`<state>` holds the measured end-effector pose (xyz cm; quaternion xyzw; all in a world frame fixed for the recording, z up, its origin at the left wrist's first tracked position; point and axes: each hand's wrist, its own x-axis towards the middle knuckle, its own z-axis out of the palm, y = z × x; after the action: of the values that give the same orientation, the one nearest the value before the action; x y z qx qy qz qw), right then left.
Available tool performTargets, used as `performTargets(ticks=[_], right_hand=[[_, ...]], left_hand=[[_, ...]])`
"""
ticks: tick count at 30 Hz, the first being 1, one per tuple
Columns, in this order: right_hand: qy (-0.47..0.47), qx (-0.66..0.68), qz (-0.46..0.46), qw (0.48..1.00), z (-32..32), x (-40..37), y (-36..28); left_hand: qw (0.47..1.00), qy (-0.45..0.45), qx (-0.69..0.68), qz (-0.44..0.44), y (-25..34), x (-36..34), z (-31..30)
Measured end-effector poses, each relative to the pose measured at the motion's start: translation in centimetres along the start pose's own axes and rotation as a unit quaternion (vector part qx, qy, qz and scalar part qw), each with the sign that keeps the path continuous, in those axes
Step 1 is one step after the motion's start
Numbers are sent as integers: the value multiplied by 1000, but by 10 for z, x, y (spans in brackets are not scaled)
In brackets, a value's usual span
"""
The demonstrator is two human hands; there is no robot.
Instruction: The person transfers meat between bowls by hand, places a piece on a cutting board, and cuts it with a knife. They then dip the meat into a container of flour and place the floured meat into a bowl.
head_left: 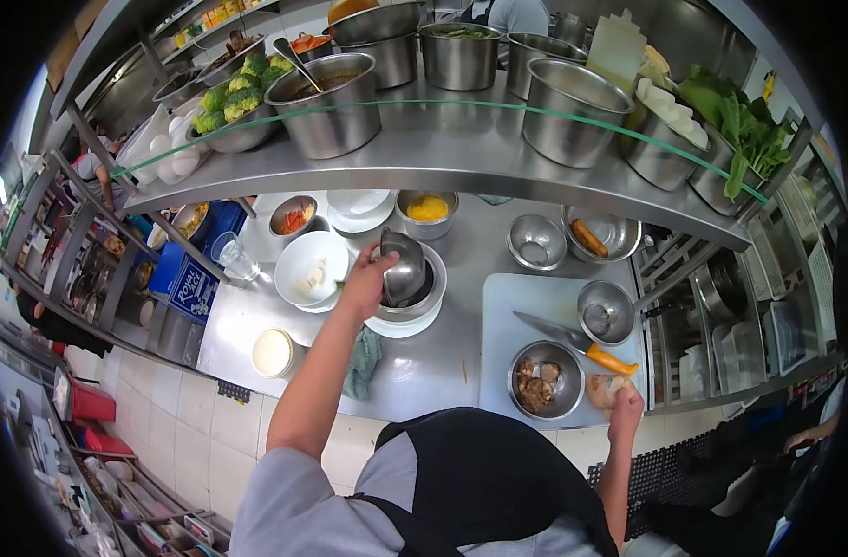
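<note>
My left hand (372,280) grips the rim of a small steel bowl (405,266). The bowl is tipped on its side above a larger round bowl (436,295) with a dark inside, which stands on white plates. At the right, my right hand (626,406) is closed at a pale tan, rounded piece (605,390) on the white cutting board (498,320); its exact kind I cannot make out. Beside it sits a steel bowl (573,395) with browned chunks (537,385). A knife (559,332) with a yellow handle lies behind these.
White bowls (299,263) and a steel bowl of yellow food (428,208) stand around my left hand. A green cloth (363,362) and a round white tub (273,354) lie nearer me. Overhead, a steel shelf (443,176) carries pots, broccoli (243,95) and leafy greens (744,125).
</note>
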<state>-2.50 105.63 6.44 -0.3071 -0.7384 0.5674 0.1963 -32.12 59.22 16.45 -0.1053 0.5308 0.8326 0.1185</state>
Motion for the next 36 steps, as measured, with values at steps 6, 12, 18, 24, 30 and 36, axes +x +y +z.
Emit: performTargets(ticks=[6,12,18,24,30,36], right_hand=[[12,1,16,1000,0,1,-1],[4,28,15,999,-1,2,4],[7,44,8,999,2,-2,-3],[42,17,4,999,3,-4,-2],[58,80,17,995,11,-6,1],[67,100,29,992,9,-17,0]], left_hand=[[959,-14,276,59,11,29,-10],[995,64,74,26,15,39,-7],[984,65,-164,-30,47,36,-15],[990,13,-138,25,45,32,40],[585,-196,592,519,-16,35,162],[554,-185,563,584,-86,14,192]])
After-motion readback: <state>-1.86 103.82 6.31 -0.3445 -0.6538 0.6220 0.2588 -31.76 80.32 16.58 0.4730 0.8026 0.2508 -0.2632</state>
